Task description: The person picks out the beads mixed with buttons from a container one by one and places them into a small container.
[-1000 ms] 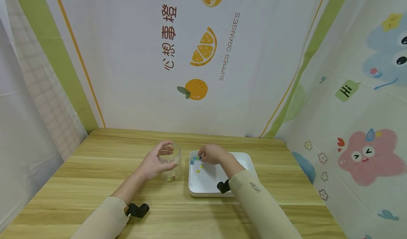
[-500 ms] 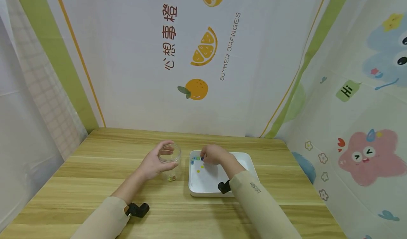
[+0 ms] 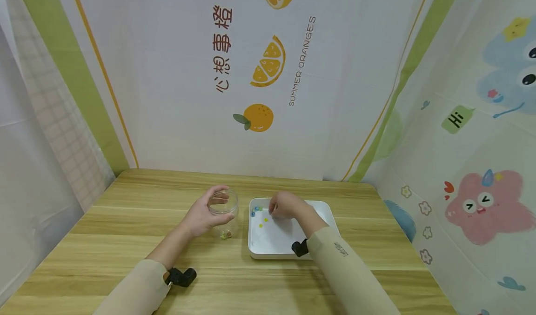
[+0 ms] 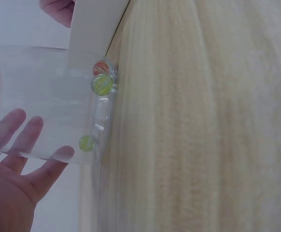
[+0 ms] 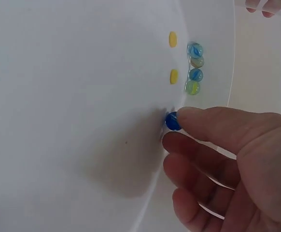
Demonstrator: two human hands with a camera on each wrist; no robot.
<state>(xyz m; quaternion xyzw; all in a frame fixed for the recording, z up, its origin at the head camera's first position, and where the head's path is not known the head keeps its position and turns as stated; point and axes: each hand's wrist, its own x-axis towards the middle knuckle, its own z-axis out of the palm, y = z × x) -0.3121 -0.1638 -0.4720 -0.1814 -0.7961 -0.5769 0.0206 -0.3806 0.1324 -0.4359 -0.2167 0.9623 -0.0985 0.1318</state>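
Note:
My left hand (image 3: 201, 217) grips a clear plastic jar (image 3: 225, 218) by its upper part, the jar upright with its mouth uncovered. At its bottom, in the left wrist view, lie a red marble (image 4: 100, 68) and two yellow-green marbles (image 4: 102, 85). Over the far side of a white tray (image 3: 272, 246), my right hand (image 3: 289, 208) pinches a dark blue marble (image 5: 172, 121) between thumb and index finger, its other fingers curled. Several blue and green marbles (image 5: 195, 75) sit in a row along the tray's wall. Two flat yellow pieces (image 5: 173, 76) lie on the tray floor near them.
The tray stands just right of the jar on a wooden table (image 3: 226, 282). A printed curtain (image 3: 180, 119) hangs behind the table's far edge, and another (image 3: 481, 152) is on the right. Black wrist cameras (image 3: 182, 277) are fixed at both sleeves.
My right hand has shifted a little to the right along the tray's far side, away from the row of marbles, with the dark blue marble. The left hand and jar have not moved.

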